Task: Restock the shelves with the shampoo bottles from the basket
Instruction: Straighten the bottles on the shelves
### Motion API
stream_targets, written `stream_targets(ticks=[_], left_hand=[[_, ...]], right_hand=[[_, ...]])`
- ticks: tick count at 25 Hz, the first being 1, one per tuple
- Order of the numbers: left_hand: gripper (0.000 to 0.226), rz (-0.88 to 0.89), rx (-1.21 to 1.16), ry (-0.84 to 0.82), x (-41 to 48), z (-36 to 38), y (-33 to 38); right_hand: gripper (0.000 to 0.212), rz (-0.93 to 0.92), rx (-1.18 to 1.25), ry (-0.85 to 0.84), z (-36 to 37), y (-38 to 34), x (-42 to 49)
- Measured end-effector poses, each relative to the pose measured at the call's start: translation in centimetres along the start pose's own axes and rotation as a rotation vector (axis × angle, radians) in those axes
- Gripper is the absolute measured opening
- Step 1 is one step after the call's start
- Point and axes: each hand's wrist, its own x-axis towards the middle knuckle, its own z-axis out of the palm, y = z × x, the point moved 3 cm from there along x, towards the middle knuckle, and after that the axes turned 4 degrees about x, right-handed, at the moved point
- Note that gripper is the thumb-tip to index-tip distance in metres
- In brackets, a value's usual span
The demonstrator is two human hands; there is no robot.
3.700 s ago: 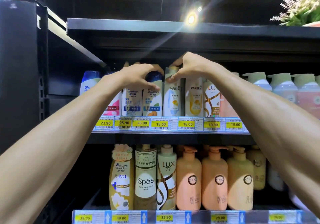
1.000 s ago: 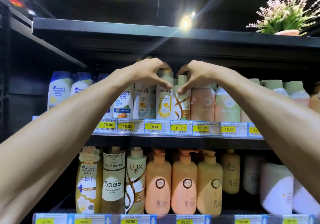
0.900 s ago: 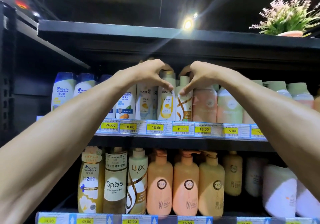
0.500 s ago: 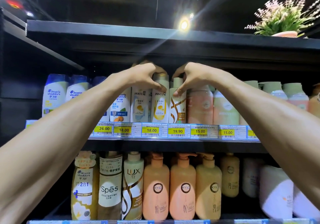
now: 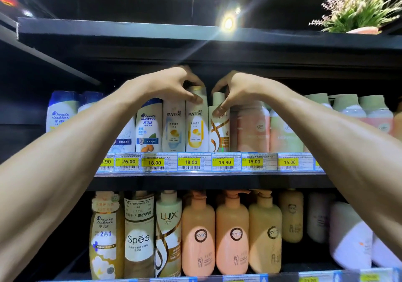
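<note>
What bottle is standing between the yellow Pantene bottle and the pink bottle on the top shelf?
In the head view, a white bottle with gold-brown swirls stands between the yellow Pantene bottle and the pink bottle. The right hand grips its top.

Two Pantene bottles (image 5: 174,127), three peach Kyo pump bottles (image 5: 198,236), one Spes bottle (image 5: 138,236), one potted plant (image 5: 361,11)

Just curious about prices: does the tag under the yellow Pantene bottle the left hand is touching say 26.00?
No, the tag below that Pantene bottle, which the left hand grips, reads 18.00.
</note>
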Motion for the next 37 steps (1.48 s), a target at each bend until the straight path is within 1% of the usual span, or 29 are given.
stream_targets(ticks=[6, 11, 17, 24, 27, 29, 30, 32, 34, 36, 37], left_hand=[[0.039, -0.012, 0.005, 0.028, 0.1, 0.6, 0.3], [0.04, -0.036, -0.027, 0.066, -0.4, 1.1, 0.4], [0.044, -0.039, 0.036, 0.073, -0.3, 1.3, 1.1], [0.042, -0.078, 0.026, 0.074, -0.7, 1.3, 1.6], [0.043, -0.102, 0.052, 0.073, -1.1, 1.3, 2.0], [0.045, -0.149, 0.096, 0.077, -1.5, 1.4, 2.3], [0.046, -0.185, 0.113, 0.097, -1.8, 1.3, 2.4], [0.051, -0.242, 0.094, 0.193, -2.8, 0.7, 2.6], [0.056, -0.242, 0.071, 0.304, -4.7, -0.2, 2.2], [0.054, -0.242, 0.079, 0.404, -7.4, -1.2, 0.9], [0.052, -0.258, 0.069, 0.471, -9.1, -1.6, 0.0]], right_hand=[[0.059, 0.004, 0.019, 0.008, 0.1, 0.1, -0.3], [0.063, 0.016, 0.023, 0.016, 0.1, 0.1, -0.6], [0.068, 0.011, -0.003, 0.04, 0.2, -0.2, -0.7], [0.069, 0.04, -0.007, 0.037, 0.2, -0.4, -0.7], [0.074, 0.027, -0.035, 0.043, 0.4, -0.6, -0.6], [0.075, 0.027, -0.064, 0.045, 0.5, -0.8, -0.8], [0.073, 0.033, -0.071, 0.042, 0.5, -0.7, -0.8], [0.071, 0.056, -0.057, 0.044, 0.5, -0.4, -1.0], [0.078, 0.078, -0.05, 0.042, 0.6, -0.6, -1.4], [0.088, 0.086, -0.057, 0.104, 0.3, -1.1, -2.2], [0.086, 0.072, -0.055, 0.176, 0.2, -1.4, -2.6]])
